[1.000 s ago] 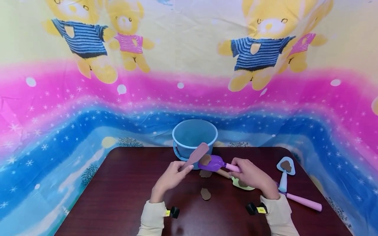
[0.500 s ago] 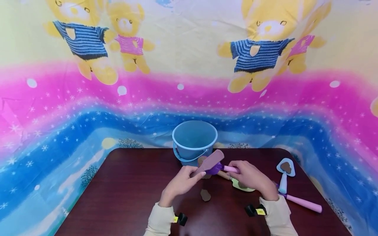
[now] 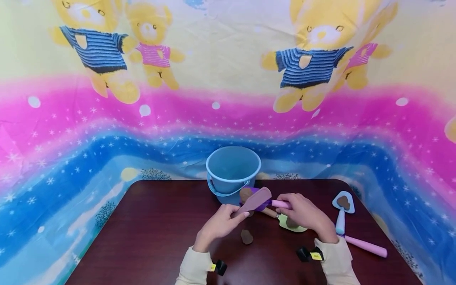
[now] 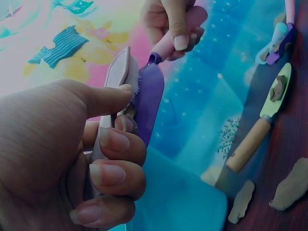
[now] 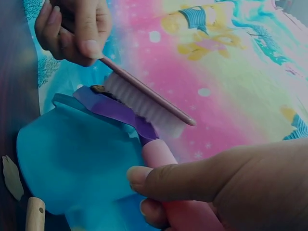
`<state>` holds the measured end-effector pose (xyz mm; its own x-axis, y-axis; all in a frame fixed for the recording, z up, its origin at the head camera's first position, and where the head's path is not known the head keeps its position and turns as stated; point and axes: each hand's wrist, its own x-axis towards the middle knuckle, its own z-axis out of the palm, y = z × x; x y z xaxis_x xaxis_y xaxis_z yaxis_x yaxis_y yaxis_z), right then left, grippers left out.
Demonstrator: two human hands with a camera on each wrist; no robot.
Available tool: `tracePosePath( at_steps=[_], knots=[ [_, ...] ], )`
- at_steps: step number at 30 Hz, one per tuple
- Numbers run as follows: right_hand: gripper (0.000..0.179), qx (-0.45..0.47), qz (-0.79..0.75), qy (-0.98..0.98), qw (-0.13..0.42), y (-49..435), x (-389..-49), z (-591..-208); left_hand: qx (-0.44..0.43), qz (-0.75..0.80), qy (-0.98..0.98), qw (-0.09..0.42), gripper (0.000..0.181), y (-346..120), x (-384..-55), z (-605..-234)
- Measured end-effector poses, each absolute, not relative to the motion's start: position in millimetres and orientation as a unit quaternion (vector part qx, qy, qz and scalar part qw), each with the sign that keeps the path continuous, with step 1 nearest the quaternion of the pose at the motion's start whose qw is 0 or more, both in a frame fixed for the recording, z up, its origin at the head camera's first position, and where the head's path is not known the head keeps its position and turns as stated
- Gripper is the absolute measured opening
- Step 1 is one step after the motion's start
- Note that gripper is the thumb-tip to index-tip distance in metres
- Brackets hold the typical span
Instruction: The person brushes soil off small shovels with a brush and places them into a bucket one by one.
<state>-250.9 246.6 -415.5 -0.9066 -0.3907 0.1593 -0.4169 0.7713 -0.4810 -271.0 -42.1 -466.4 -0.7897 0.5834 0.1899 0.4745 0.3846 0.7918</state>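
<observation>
My left hand (image 3: 219, 223) grips a dusky-pink brush (image 5: 149, 94) with white bristles, thumb lying along its back. The bristles face the purple blade of a toy shovel (image 5: 108, 107), right at its surface in the right wrist view. My right hand (image 3: 306, 213) holds that shovel by its pink handle (image 3: 280, 204), blade pointing left. A brown lump (image 3: 244, 194) sits toward the blade's tip, partly covered by the brush in the head view. Just behind the tools stands a light blue bucket (image 3: 228, 186), its handle hanging down in front.
A green toy shovel (image 4: 285, 91) with a wooden handle and a brown piece on it lies below my right hand. Flat brown pieces (image 3: 246, 236) lie in front of the bucket. At right are a light blue shovel (image 3: 341, 221) bearing brown stuff and a pink handle (image 3: 367, 246).
My left hand has moved right and slightly nearer, carrying the brush from in front of the bucket to over the purple blade. The right hand and shovel have stayed nearly in place.
</observation>
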Motion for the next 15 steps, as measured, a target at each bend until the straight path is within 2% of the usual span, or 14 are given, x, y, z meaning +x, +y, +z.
tracePosePath(
  at_steps=[15],
  knots=[
    [0.007,0.204,0.273,-0.940,-0.006,259,-253,-414,0.290,0.425,0.855,0.070,0.035,-57,-282,-473]
  ],
)
